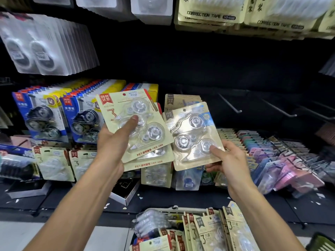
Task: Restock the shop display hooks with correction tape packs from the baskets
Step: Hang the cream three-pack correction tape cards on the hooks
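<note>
The left hand [116, 140] holds a small stack of packs [137, 124], thumb pressed across the top blister, fingers hidden behind. The right hand [226, 160] pinches a single pack [194, 136] by its lower right corner, thumb on the front. Both are held up before the display, above the basket [174, 211]. To hang well, the single pack should go first: line its hang hole up with a bare hook [230, 105] and slide it straight back (a corner grip lets it swing, so steady it). Each pack's long axis runs roughly upright, hole end up; the stack tilts left, the single pack slightly so.
</note>
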Demonstrator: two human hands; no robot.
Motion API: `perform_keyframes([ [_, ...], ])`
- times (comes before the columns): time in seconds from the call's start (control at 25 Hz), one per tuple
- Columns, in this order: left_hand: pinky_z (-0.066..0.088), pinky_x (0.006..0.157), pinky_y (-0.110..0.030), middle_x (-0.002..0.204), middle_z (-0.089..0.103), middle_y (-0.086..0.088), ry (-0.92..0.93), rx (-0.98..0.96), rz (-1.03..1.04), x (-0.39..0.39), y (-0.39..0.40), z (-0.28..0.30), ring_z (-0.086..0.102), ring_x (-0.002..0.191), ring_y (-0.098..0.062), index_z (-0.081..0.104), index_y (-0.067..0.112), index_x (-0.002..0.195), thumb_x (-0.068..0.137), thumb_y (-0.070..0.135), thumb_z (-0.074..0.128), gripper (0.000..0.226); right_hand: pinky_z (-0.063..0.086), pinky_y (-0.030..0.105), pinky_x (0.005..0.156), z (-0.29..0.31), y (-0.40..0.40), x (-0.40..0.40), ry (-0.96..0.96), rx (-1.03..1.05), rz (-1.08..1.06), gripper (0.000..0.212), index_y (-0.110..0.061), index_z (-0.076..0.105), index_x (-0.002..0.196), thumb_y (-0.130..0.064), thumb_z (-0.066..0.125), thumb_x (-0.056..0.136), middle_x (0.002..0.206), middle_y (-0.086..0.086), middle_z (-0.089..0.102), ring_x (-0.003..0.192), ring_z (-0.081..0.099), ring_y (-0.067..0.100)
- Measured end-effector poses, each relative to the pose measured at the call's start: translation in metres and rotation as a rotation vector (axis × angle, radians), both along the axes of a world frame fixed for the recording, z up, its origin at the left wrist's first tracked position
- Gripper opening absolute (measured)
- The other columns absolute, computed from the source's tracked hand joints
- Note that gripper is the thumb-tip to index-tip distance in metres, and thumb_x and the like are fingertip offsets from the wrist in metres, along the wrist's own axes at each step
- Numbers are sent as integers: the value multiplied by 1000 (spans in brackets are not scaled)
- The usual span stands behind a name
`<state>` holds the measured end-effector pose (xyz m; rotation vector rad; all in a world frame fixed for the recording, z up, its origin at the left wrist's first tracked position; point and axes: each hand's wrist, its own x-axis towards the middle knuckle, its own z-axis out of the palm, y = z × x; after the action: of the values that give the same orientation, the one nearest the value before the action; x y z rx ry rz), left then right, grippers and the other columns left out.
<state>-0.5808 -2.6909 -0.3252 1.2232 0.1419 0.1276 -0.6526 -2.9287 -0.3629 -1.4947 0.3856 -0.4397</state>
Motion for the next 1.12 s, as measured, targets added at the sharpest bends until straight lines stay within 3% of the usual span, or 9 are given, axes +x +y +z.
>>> perform_keyframes([
  [0.24,57,96,-49,111,77,9,-7,-4,-22,-1,3,-1,73,103,-18,62,29,133,84,29,83,54,55,29,46,-6,8,4,-27,99,-104,20,-7,59,116,-11,61,96,97,15,71,53,60,20],
  [0.48,53,102,-48,112,76,8,40,-5,-45,-3,2,0,70,107,-17,68,25,126,80,35,84,50,44,29,44,-6,11,1,-63,1,-86,10,-18,66,103,-16,63,93,76,9,69,49,51,20],
  [0.76,59,90,-41,110,76,9,47,-36,-43,-5,2,4,71,103,-13,68,25,126,84,31,82,45,45,30,46,-10,14,4,-106,60,-184,8,-25,65,100,-19,64,95,81,8,71,51,53,18],
  [0.88,57,96,-43,111,77,9,39,-26,-51,-6,2,3,71,104,-13,68,25,127,83,32,82,46,46,31,49,-8,15,2,-108,4,-114,11,-29,66,99,-20,63,95,82,4,72,54,53,20],
  [1.12,57,96,-44,111,77,9,43,-36,-52,-5,1,3,71,106,-15,67,26,127,83,31,82,46,49,29,50,-12,19,4,-131,-15,-70,22,-27,61,120,-22,62,98,96,3,73,54,54,12],
])
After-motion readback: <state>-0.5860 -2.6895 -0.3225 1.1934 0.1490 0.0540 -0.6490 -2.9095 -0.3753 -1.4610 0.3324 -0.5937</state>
